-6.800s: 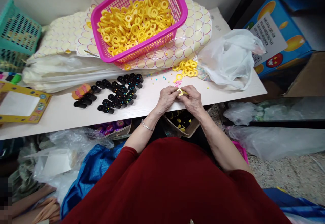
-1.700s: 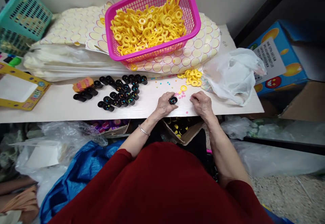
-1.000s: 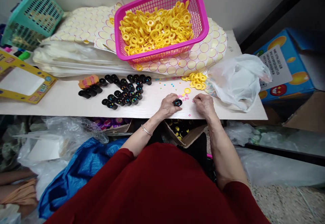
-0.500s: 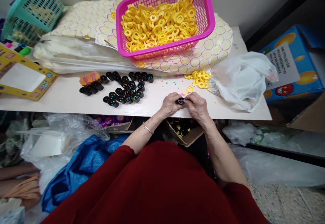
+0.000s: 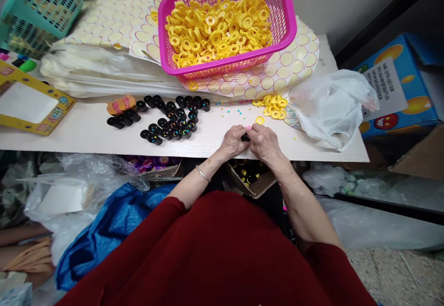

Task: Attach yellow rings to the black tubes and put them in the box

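Near the front edge of the white table, my left hand (image 5: 234, 141) is closed round a small black cup (image 5: 245, 137). My right hand (image 5: 263, 142) has come over the cup, its fingers bent together against the top; what they pinch, if anything, is hidden. Pink beads (image 5: 248, 127) lie just behind the fingers, with a single yellow ring (image 5: 259, 120) beside them. To the left stand several black cups (image 5: 175, 133), many with coloured beads inside. A small heap of yellow rings (image 5: 274, 107) lies behind my right hand.
A pink basket (image 5: 227, 64) full of yellow ring pieces stands at the back on dotted sheeting (image 5: 104, 21). A white plastic bag (image 5: 333, 107) lies on the right, near a blue carton (image 5: 398, 88). A yellow box (image 5: 38, 98) and orange-pink pieces (image 5: 121, 105) sit left.
My right hand has moved left over the black cup, so its beaded opening is now mostly covered. My left hand stays round it. The view has shifted slightly.
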A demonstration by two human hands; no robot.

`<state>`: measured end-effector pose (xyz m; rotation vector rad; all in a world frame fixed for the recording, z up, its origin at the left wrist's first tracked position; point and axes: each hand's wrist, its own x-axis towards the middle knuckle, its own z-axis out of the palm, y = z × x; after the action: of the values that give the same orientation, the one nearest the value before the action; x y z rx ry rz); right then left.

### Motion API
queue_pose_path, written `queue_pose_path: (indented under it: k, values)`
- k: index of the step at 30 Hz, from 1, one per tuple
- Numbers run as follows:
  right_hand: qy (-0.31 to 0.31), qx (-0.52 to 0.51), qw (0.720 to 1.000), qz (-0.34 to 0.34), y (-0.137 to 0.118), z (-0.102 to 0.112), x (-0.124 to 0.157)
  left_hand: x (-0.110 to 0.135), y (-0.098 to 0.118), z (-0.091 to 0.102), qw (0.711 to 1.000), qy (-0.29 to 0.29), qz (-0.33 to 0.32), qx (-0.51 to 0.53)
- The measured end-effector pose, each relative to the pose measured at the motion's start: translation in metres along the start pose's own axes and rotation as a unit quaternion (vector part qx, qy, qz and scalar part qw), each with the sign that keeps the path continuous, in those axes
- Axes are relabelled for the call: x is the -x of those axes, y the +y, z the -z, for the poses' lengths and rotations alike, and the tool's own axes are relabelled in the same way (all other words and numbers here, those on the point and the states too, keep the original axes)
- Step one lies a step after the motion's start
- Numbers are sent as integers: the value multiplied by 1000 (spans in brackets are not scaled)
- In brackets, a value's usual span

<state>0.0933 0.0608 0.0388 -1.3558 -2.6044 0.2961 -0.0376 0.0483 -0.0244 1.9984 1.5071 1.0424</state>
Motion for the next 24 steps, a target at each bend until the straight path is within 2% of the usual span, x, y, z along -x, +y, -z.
queue_pose_path:
  k: [2,4,7,9,11,13,16,20,24]
  values:
    - [6,-43,999,-1,4,-1,-2,0,0,-1,1000,2,0,-1]
    - [34,-134,990,7,14,-1,0,-1,-1,-1,1000,0,0,-1]
    - [123,-253,960,-8,34,-1,13,-2,0,-2,1000,-6,11,-5]
    - [161,-271,948,-40,44,-2,28,-2,0,-1,1000,-12,20,-4]
    - [149,-264,951,-62,47,-6,45,-3,-1,0,999,-19,25,2]
    - [108,-237,963,-64,43,-13,61,-2,-1,0,999,-21,26,12]
    - [81,-153,983,-61,34,-25,73,-2,-1,1,999,-13,29,19]
    - [98,-68,989,-85,38,-32,59,-2,2,3,999,-8,34,21]
    - [99,-59,987,-112,54,-21,26,-3,3,4,999,-5,45,30]
